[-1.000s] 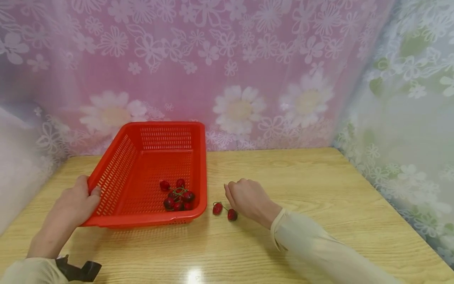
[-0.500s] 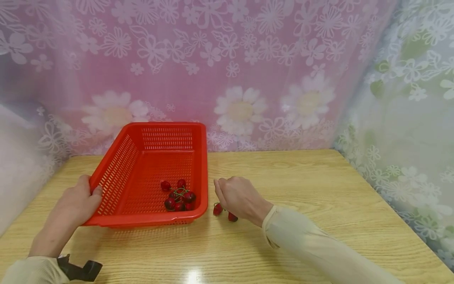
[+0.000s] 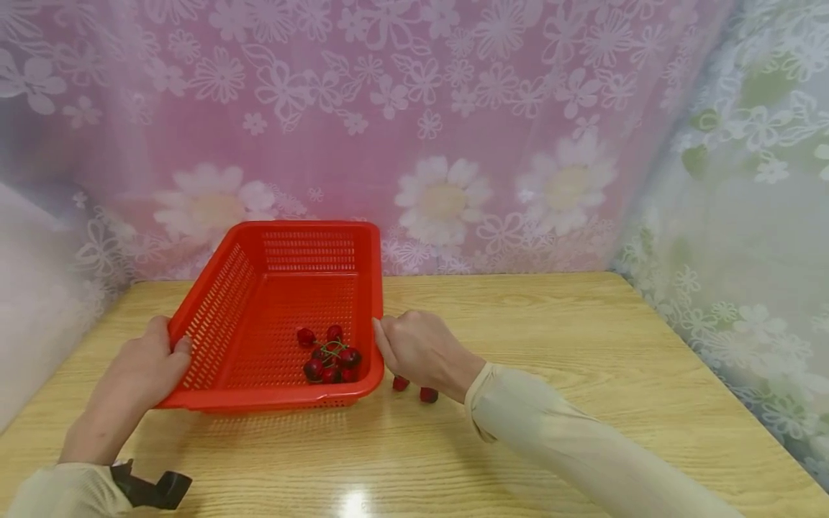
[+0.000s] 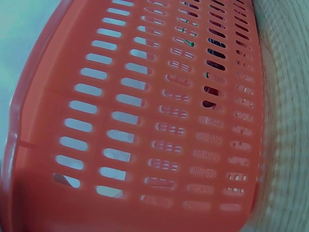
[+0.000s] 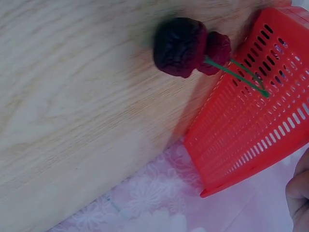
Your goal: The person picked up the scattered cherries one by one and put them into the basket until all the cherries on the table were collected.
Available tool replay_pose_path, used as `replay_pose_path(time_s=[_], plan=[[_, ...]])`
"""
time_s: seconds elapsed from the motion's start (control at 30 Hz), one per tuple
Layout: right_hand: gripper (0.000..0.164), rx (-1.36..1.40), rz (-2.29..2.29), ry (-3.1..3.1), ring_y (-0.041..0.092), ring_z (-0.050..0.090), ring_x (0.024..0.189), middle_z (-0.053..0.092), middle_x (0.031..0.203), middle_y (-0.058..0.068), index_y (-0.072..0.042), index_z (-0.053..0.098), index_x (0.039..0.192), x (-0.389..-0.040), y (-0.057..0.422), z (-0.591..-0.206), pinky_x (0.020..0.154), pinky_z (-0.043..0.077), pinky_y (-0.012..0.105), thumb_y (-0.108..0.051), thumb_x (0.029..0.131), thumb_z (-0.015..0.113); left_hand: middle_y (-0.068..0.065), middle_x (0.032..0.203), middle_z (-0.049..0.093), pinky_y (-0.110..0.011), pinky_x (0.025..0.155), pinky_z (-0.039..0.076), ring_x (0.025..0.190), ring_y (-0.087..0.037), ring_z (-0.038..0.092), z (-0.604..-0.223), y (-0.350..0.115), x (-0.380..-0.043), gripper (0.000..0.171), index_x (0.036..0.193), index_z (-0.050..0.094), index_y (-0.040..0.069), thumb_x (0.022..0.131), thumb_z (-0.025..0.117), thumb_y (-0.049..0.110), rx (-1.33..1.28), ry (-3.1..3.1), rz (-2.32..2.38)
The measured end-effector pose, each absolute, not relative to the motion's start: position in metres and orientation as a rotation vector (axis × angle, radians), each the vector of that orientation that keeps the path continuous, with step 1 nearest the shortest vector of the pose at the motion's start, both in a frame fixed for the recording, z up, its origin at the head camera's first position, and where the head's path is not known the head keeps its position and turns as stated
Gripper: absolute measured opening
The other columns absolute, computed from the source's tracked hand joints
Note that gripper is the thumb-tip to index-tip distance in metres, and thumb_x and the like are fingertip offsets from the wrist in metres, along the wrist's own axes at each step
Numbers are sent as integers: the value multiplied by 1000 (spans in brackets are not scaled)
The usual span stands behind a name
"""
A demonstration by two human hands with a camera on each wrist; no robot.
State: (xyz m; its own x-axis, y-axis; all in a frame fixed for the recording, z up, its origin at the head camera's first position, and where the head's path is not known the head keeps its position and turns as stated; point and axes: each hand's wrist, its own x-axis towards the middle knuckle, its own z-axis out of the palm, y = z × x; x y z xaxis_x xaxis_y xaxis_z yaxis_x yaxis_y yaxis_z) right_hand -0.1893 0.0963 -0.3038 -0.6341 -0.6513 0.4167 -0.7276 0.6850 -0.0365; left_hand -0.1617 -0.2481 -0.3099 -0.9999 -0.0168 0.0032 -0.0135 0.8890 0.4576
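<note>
A red plastic basket (image 3: 272, 397) with slotted walls stands on the wooden table. My left hand (image 3: 139, 370) grips its left rim, the thumb lying over the edge; the left wrist view shows the slotted wall (image 4: 120, 116) close up. At the right rim is my right hand (image 3: 421, 349), its thumb over the edge and its other fingers curled, partly hidden. Several dark red cherries (image 3: 314, 370) with green stems lie in the basket's near right part. Two more cherries (image 5: 179, 47), joined by a stem, lie on the table outside, partly covered by my right hand in the head view.
Behind the table (image 3: 550, 324) hangs a pink flowered curtain (image 3: 311, 144), close to the basket's far side. A pale flowered curtain (image 3: 745, 252) runs along the right edge. A black strap mount (image 3: 152, 489) is on my left wrist.
My right hand has moved left from above the loose cherries to the basket's right rim and taken hold there. The left hand keeps its grip; the basket has hardly moved.
</note>
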Motion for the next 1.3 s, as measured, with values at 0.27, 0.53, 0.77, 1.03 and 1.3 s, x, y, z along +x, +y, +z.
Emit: replay_pose_path(time_s=[0.27, 0.53, 0.77, 1.03, 1.3], plan=[[40, 1082, 294, -2557, 7, 32, 37, 31, 45, -6, -15, 40, 54, -190, 91, -296, 37, 28, 18, -16, 94, 42, -16, 69, 55, -32, 45, 39, 53, -20, 50, -309, -247, -161, 44, 117, 31, -17, 94, 35, 20, 31, -3050, -748], [40, 1142, 356, -2462, 5, 33, 35, 35, 43, -6, -15, 41, 52, -186, 91, -297, 38, 33, 18, -15, 92, 45, -16, 69, 55, -32, 45, 39, 52, -20, 50, -309, -247, -162, 43, 116, 32, -16, 94, 35, 20, 26, -3052, -750], [40, 1175, 389, -2374, 5, 25, 36, 27, 44, -7, -15, 38, 51, -184, 83, -295, 37, 23, 16, -14, 91, 46, -16, 68, 55, -32, 43, 39, 51, -20, 50, -309, -246, -161, 42, 115, 33, -17, 93, 35, 19, 20, -3041, -762], [40, 1161, 311, -2407, 6, 28, 36, 29, 44, -7, -15, 40, 53, -187, 71, -292, 37, 26, 17, -16, 93, 45, -18, 70, 55, -32, 45, 39, 54, -21, 51, -309, -247, -162, 43, 117, 32, -17, 94, 35, 19, 21, -3048, -759], [41, 1133, 222, -2433, 5, 29, 36, 29, 44, -8, -16, 40, 53, -189, 62, -294, 38, 24, 18, -19, 94, 44, -17, 70, 55, -32, 46, 39, 55, -21, 51, -308, -247, -162, 45, 119, 30, -17, 94, 35, 20, 43, -3067, -758]])
